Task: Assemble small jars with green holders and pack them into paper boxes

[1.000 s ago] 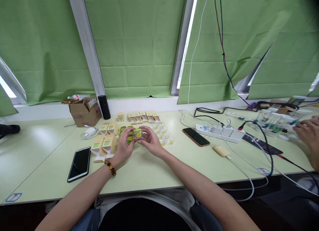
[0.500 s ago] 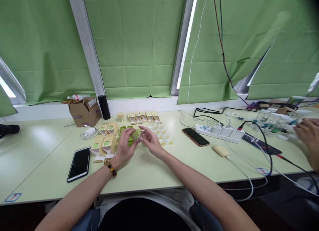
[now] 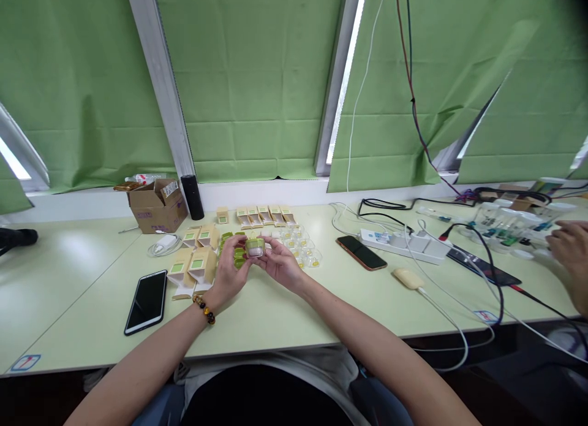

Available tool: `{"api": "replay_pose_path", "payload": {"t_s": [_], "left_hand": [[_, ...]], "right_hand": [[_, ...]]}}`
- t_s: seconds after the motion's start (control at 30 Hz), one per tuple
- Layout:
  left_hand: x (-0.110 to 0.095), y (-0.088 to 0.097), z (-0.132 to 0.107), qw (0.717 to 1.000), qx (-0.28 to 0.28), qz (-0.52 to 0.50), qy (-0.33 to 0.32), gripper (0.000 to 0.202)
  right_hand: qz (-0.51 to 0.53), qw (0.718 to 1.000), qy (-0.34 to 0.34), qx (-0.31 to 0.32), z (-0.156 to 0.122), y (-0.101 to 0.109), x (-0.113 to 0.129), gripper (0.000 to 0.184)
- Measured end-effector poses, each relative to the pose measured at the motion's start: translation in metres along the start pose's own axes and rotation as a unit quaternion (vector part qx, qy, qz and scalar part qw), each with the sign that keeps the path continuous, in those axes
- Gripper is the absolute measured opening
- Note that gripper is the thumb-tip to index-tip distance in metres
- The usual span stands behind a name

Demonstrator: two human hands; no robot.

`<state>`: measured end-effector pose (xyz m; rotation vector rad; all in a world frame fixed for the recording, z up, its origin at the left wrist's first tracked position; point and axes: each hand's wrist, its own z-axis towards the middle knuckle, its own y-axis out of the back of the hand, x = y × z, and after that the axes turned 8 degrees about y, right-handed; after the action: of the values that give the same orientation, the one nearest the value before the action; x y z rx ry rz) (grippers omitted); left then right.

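Between my two hands, above the table, is a small clear jar [image 3: 255,248] with a green lid. My left hand [image 3: 230,268] grips it from the left, and my right hand [image 3: 281,263] has its fingers closed on the right side. Just behind my left hand lie several green lids [image 3: 239,258], partly covered by the fingers. Several clear pieces with yellow centres [image 3: 301,245] stand in rows beyond my right hand. Opened cream boxes with green labels [image 3: 197,265] are grouped to the left of my left hand.
More cream boxes [image 3: 266,216] line the back of the table. A phone [image 3: 146,302] lies at left, another phone [image 3: 361,253] at right. A cardboard box [image 3: 157,206] and black cylinder [image 3: 192,197] stand behind. Cables surround a power strip [image 3: 408,243]. Another person's hand [image 3: 569,245] is at far right.
The jar has been turned between my fingers, from its top facing me to upright with its side showing. Both hands have shifted only slightly.
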<state>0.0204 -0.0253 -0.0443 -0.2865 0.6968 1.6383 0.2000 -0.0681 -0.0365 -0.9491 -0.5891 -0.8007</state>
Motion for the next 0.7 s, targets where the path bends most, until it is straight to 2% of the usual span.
{"api": "replay_pose_path", "payload": {"t_s": [0.17, 0.3, 0.53, 0.7], "left_hand": [[-0.004, 0.003, 0.000, 0.999, 0.023, 0.034, -0.006, 0.045], [-0.005, 0.003, 0.000, 0.999, 0.013, 0.050, -0.012, 0.045], [-0.004, 0.004, 0.000, 0.997, 0.017, 0.081, -0.012, 0.046], [-0.006, 0.004, -0.002, 0.989, 0.039, 0.128, -0.066, 0.046]], "right_hand": [[-0.006, 1.000, -0.019, 0.005, 0.001, 0.000, 0.005, 0.048], [-0.043, 0.999, 0.008, -0.001, 0.001, 0.002, 0.004, 0.044], [-0.153, 0.986, 0.060, -0.006, 0.000, 0.007, -0.003, 0.061], [-0.222, 0.973, 0.060, -0.002, -0.001, 0.005, -0.006, 0.068]]}}
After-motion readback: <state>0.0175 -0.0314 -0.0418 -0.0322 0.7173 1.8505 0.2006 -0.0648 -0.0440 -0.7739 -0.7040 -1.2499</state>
